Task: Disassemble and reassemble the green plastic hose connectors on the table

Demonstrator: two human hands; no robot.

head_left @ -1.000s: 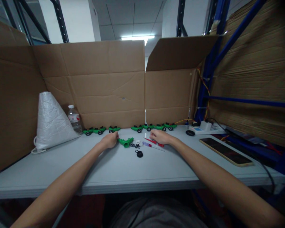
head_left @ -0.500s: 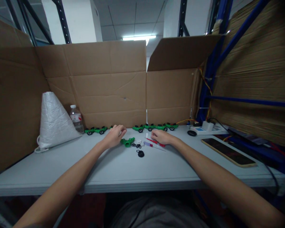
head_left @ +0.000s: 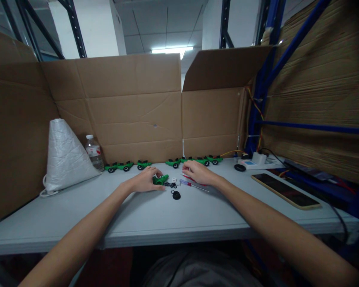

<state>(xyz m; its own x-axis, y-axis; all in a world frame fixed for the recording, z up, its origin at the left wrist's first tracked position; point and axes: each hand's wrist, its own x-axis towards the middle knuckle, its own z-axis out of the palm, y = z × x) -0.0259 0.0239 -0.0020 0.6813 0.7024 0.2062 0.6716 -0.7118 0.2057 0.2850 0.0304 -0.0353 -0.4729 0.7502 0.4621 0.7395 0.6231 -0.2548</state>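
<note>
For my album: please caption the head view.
Left hand at a green toy part, right hand near a slim screwdriver, green toy cars behind.

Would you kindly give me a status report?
Left hand around green part, grip unclear. Right hand near purple-handled screwdriver, contents unclear. Small black parts beside green part.

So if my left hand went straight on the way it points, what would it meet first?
Your left hand would first meet the green part; depth is unclear, so they may be touching. Just past it lie small black pieces.
</note>
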